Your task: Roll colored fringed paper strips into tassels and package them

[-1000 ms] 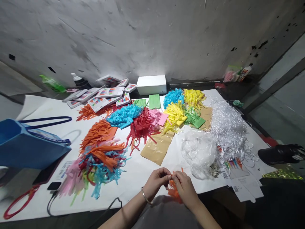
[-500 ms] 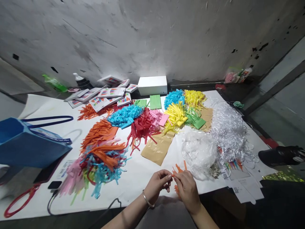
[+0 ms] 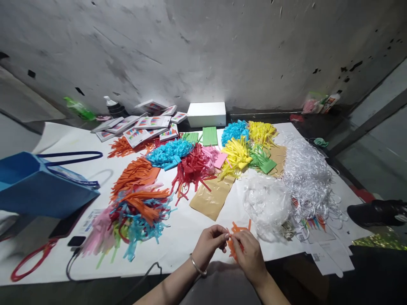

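Close together at the table's front edge, my left hand (image 3: pixel 212 240) and my right hand (image 3: pixel 248 253) pinch an orange paper tassel (image 3: pixel 237 228) between their fingertips. Its cut strips stick out above and below the right fingers. Part of the tassel is hidden behind that hand. Beyond the hands lies a tan paper sheet (image 3: pixel 212 198). To the right of it sits a crumpled clear plastic bag (image 3: pixel 265 203). A mixed heap of fringed tassels (image 3: pixel 143 207) in orange, pink and blue spreads out to the left.
Red (image 3: pixel 192 167), blue (image 3: pixel 170 151) and yellow fringed paper (image 3: pixel 237 154) lie mid-table. A white box (image 3: pixel 206 114) and printed flat boxes (image 3: pixel 152 123) stand behind. At left is a blue bag (image 3: pixel 47 186); at right, a white string pile (image 3: pixel 307 178) and a black bottle (image 3: pixel 377 213).
The camera view has shifted slightly. My hands stay together at the orange tassel, its strips hanging a little differently around the right fingers.
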